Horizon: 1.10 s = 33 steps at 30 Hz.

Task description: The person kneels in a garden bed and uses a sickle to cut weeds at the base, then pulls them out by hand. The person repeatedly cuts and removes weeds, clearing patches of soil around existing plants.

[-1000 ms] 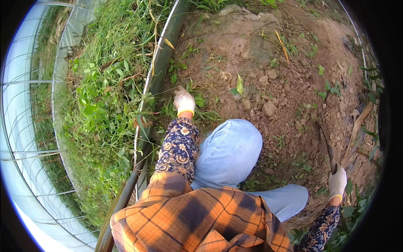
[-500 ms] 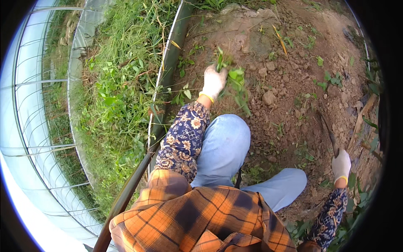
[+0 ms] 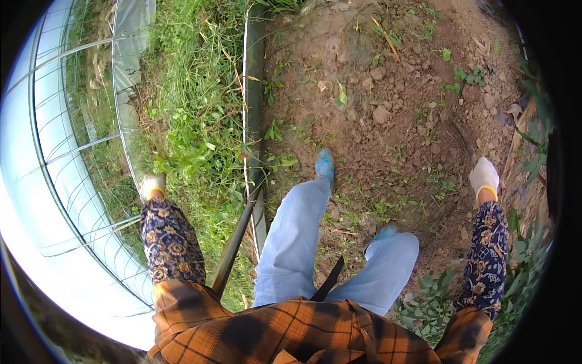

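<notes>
I stand on brown, cloddy soil (image 3: 394, 73) in light blue trousers and blue shoe covers (image 3: 325, 164). My left hand (image 3: 151, 185), in a white glove with a yellow cuff, hangs out to the left over the grass strip (image 3: 194, 109). I see it from the back, so I cannot tell whether its fingers hold anything. My right hand (image 3: 485, 176), in the same kind of glove, hangs at the right above the soil with loose fingers and nothing in it. Both sleeves are dark with a floral print.
A grey metal pipe (image 3: 253, 91) runs along the soil's left edge, with a dark rod (image 3: 233, 249) leaning by it. Clear plastic film on wire hoops (image 3: 60, 182) curves along the far left. Small weeds (image 3: 467, 76) and stones (image 3: 381, 114) dot the soil; leafy plants (image 3: 424, 303) grow at lower right.
I have risen from a crouch to standing. My left hand has left the weeds on the soil and swung out left over the grass. My right hand stays at the right.
</notes>
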Tool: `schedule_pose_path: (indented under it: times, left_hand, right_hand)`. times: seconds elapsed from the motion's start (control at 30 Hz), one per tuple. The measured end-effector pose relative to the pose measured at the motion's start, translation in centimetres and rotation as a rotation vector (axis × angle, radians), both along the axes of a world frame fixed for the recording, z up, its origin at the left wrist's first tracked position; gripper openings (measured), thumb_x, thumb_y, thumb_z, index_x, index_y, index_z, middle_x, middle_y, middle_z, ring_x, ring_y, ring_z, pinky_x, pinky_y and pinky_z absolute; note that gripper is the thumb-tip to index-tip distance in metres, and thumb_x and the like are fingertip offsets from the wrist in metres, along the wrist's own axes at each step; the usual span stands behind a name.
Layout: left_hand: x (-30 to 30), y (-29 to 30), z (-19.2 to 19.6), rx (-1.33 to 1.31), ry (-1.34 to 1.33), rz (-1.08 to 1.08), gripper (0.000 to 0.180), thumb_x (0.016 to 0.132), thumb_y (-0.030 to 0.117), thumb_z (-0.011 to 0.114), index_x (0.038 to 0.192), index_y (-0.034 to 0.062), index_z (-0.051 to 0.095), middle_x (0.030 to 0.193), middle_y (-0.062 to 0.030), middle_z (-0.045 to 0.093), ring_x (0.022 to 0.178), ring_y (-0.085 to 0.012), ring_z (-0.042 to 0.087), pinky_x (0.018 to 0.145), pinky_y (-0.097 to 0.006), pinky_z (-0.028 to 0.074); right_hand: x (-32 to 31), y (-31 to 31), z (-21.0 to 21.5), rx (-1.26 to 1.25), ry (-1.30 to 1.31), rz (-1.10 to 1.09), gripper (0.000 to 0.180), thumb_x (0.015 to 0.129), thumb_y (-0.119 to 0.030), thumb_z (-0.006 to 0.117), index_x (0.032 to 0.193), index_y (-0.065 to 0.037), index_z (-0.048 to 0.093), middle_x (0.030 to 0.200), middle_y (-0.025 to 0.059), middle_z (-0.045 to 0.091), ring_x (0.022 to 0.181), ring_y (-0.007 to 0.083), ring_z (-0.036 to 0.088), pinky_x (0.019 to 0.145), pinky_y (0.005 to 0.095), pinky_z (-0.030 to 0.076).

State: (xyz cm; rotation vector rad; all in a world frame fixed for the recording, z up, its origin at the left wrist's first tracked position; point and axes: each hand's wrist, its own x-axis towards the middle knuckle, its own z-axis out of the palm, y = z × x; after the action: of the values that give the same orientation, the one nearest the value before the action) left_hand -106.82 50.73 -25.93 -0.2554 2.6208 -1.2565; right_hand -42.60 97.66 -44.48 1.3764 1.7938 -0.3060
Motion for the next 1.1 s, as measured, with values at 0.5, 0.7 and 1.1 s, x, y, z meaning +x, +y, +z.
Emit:
schedule_pose_path:
  times: [0.5,0.7,1.1]
  left_hand:
    - [1.0,17.9,-18.1,0.057,-0.5,-0.175,0.057,0.091,0.034,0.056,0.14,0.0084,0.045,0.14,-0.0196,0.048,0.118,-0.0376,0.056,0.099,-0.048,0.046]
    - [-4.0,5.1,-20.9,-0.16,-0.772,-0.26,0.055,0.095,0.04,0.044,0.136,0.0034,0.048,0.12,-0.0229,0.062,0.111,-0.0306,0.062,0.097,-0.04,0.048]
    - [16.0,20.1,-11.6,0.448,-0.58,-0.775,0.056,0.083,0.027,0.067,0.131,0.0053,0.05,0.137,-0.0191,0.048,0.126,-0.0392,0.046,0.104,-0.048,0.042]
  right_hand:
    - [-3.2,2.7,-0.3,-0.051,-0.073,-0.052,0.022,0.084,-0.012,0.054,0.101,-0.002,0.062,0.108,0.0203,0.065,0.106,0.0362,0.061,0.09,0.0418,0.049]
    - [-5.3,3.1,0.5,-0.029,-0.033,-0.128,0.021,0.086,-0.012,0.051,0.097,-0.004,0.067,0.103,0.0208,0.067,0.101,0.0374,0.064,0.086,0.0434,0.051]
    - [-0.9,2.3,-0.5,-0.053,0.085,-0.283,0.032,0.097,-0.025,0.043,0.101,-0.002,0.065,0.098,0.0191,0.069,0.093,0.0336,0.067,0.08,0.0431,0.053]
